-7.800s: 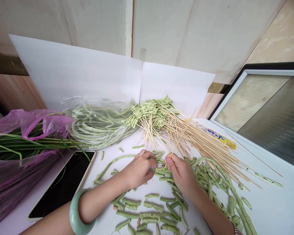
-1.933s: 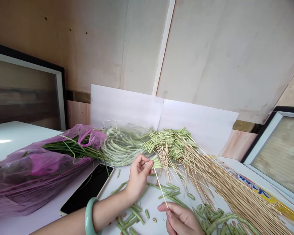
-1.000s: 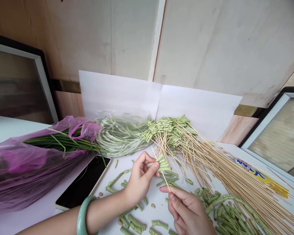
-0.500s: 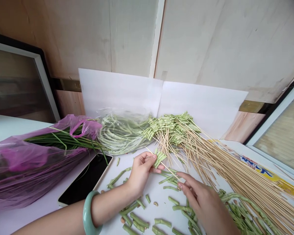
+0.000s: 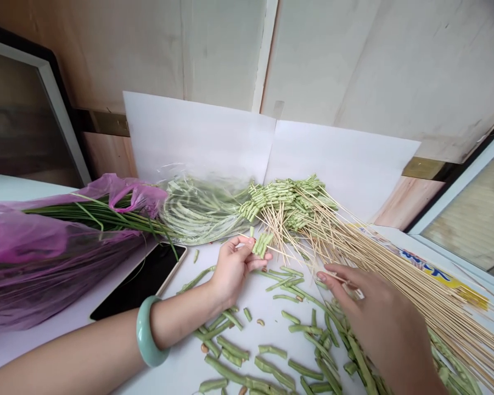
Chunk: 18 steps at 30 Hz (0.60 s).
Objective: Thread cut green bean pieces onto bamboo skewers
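Note:
My left hand [image 5: 236, 266] is closed on a row of short green bean pieces [image 5: 263, 244] threaded side by side on a bamboo skewer, raised above the table. A short stub of bean shows just over the thumb. To the right, my right hand [image 5: 370, 312] has its thumb and index finger pinched around the skewer's thin lower stretch; part of that stretch is hard to make out against the sticks behind. Cut bean pieces [image 5: 271, 350] lie scattered on the white table below both hands.
Finished bean skewers [image 5: 288, 200] are heaped at the back, beside a clear bag of long beans [image 5: 201, 211]. Loose bamboo skewers [image 5: 420, 296] spread to the right. On the left are a purple bag of green stalks [image 5: 61, 258] and a dark-screened phone [image 5: 138, 285].
My right hand has slid right and away from the bean pieces. My left hand keeps its hold and sits slightly higher in view. The whole view has shifted a little.

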Motion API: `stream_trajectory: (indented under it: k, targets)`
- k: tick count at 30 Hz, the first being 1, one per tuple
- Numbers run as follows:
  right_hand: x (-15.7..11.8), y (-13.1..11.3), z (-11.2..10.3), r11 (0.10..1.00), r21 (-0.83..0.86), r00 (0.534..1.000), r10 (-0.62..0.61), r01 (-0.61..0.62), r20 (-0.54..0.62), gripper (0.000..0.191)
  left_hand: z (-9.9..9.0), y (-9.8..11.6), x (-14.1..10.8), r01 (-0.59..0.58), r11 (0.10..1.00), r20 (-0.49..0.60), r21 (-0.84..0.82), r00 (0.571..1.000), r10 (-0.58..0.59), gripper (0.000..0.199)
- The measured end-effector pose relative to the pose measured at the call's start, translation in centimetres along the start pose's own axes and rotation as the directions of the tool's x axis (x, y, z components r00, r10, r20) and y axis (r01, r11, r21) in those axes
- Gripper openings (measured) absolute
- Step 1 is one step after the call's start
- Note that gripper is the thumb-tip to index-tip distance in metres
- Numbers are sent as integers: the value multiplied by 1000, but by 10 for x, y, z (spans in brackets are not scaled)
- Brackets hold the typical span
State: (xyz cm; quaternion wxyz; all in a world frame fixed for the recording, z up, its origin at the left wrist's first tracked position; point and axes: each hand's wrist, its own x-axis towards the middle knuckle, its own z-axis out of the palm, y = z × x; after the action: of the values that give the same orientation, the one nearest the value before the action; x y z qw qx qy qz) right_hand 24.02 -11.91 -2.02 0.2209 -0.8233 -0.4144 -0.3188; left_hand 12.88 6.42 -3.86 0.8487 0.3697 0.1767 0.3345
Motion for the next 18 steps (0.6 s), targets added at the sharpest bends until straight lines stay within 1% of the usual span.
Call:
stream_trajectory:
  k: [2, 3, 5, 7, 8, 10, 11, 12, 14, 16, 18]
  targets:
    - [4, 1, -6, 999, 32, 997, 6, -3, -79, 52, 1, 1, 0, -24, 999, -33, -30, 999, 23, 13]
    - [6, 0, -9, 997, 70, 993, 43, -35, -110, 50, 2, 1, -1, -33, 998, -47, -45, 998, 30, 12]
    - [8, -3, -13, 972, 178, 968, 182, -151, -173, 48, 3, 2, -1, -36, 996, -77, -79, 997, 30, 13]
    - [9, -8, -14, 891, 368, 917, 351, -265, -190, 52, 3, 2, -2, -20, 994, -107, -108, 994, 8, 14]
    - [8, -11, -14, 825, 478, 891, 422, -302, -165, 54, 3, 2, -2, -6, 993, -121, -118, 993, -9, 15]
    - [6, -17, -11, 652, 671, 852, 521, -353, -58, 54, 3, 1, -2, 17, 992, -136, -126, 990, -34, 16]
    - [5, -20, -10, 567, 733, 834, 552, -375, -1, 54, 3, 1, -2, 25, 991, -138, -129, 989, -43, 17]
    - [3, -23, -9, 507, 766, 821, 569, -395, 46, 52, 3, 1, -2, 30, 991, -135, -132, 990, -48, 17]
    - [0, -27, -8, 449, 788, 817, 565, -422, 116, 50, 5, 1, -4, 42, 990, -110, -132, 992, -57, 16]
    - [-2, -31, -9, 436, 790, 836, 524, -430, 165, 48, 6, 1, -9, 66, 990, -68, -122, 995, -75, 14]
    - [-3, -34, -11, 439, 790, 856, 477, -428, 199, 46, 8, 1, -14, 104, 990, 26, -98, 994, -102, 14]
